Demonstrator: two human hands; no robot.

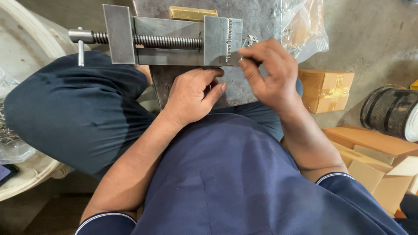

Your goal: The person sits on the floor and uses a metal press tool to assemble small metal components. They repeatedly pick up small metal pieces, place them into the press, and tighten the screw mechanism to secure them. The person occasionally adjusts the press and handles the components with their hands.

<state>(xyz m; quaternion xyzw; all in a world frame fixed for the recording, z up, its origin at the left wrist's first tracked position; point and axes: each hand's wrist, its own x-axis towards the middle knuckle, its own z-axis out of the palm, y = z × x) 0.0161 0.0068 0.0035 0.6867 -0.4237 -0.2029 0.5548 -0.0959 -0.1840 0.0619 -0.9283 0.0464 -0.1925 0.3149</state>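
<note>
A steel bench vise [174,41] with a long screw and a handle at its left end lies across a grey metal plate [257,17] in front of me. My right hand [270,74] pinches a small metal piece at the vise's ribbed jaw [229,41]. My left hand [193,95] rests on the plate just below the vise, fingers curled near the jaw; whether it holds anything is hidden. A brass-coloured block [193,13] lies behind the vise.
A clear plastic bag [305,26] lies at the back right. Cardboard boxes [326,89] and a dark roll [389,111] stand on the floor to the right. A white tub rim [26,39] with small metal parts sits at left.
</note>
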